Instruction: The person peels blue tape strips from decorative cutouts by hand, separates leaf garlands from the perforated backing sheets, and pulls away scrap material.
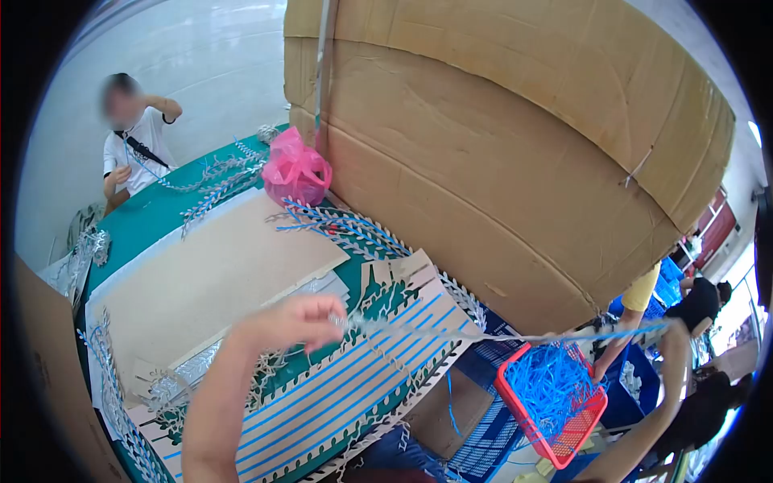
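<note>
My left hand (pixel 302 322) is closed on one end of a long grey-and-blue strip (pixel 451 332), which looks like a leaf-edged garland. Far to the right, my right hand (pixel 675 334) grips the strip's other end, and it stretches nearly taut between them, blurred in places. Below it lies a pale sheet (pixel 346 386) with leaf-cut edges and several blue lines. Under the right part of the strip, a red basket (pixel 511 386) holds a heap of thin blue strips (pixel 551 386).
A large cardboard box (pixel 483 161) rises behind the green table (pixel 153 213). A pink plastic bag (pixel 294 173) and several leaf garlands (pixel 346 225) lie beside it. A person (pixel 141 149) across the table handles another garland. A co-worker's arm (pixel 620 346) is near the basket.
</note>
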`<state>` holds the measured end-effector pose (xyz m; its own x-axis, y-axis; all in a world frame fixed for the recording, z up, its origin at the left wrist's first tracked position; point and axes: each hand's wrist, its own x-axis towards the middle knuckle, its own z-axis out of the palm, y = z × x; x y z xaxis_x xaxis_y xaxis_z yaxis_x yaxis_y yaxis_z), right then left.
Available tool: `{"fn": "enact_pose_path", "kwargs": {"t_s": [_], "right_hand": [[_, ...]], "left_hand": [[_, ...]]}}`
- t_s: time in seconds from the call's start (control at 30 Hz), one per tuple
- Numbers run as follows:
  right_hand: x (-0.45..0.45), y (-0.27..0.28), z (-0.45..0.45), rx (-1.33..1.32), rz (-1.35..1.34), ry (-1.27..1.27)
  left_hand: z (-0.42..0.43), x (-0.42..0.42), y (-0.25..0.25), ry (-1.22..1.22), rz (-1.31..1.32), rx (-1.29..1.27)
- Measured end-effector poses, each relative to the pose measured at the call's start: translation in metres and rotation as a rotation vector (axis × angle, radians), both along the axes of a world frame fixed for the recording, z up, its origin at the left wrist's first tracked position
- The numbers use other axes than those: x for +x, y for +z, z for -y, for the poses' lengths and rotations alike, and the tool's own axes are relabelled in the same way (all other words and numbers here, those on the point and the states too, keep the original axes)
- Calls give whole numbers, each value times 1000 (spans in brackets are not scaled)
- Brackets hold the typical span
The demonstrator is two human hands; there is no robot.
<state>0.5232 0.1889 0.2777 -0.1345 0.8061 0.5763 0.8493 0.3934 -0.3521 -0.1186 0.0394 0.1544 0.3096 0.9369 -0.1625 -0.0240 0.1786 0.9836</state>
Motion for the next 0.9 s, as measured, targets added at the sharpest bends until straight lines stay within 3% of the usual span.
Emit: {"fn": "enact_pose_path", "kwargs": {"t_s": [0.03, 0.13, 0.23, 0.27, 0.3, 0.37, 0.47, 0.53, 0.6, 0.77, 0.87, 0.9], "right_hand": [[-30, -18, 12, -51, 285, -74], [-43, -118, -23, -240, 178, 39], [-85, -181, -56, -97, 113, 112], [-95, -207, -71, -91, 240, 59], [-106, -231, -83, -86, 367, 6], [-150, -261, -91, -201, 360, -63], [-191, -287, -91, -298, 437, -78], [-193, -307, -95, -323, 398, 9], [-184, -317, -101, -332, 330, -8], [-172, -333, -69, -172, 183, 11], [-211, -321, -36, -391, -206, 238], [-228, -328, -26, -618, -459, 231]], "left_hand": [[-24, -7, 4, 39, -139, 70], [-108, -36, 16, 109, -694, 460], [-185, -44, 44, 248, -1092, 382], [-197, -37, 57, 318, -1280, 294], [-212, -46, 36, 473, -1462, 454], [-247, -73, -31, 809, -1797, 790], [-232, -35, -65, 719, -1687, 508], [-200, 2, -82, 422, -1615, 363], [-173, 34, -116, 360, -1408, 332], [-80, 111, -120, 365, -1192, 261], [-58, 128, -132, 393, -1186, 372], [-52, 132, -133, 396, -1157, 397]]}}
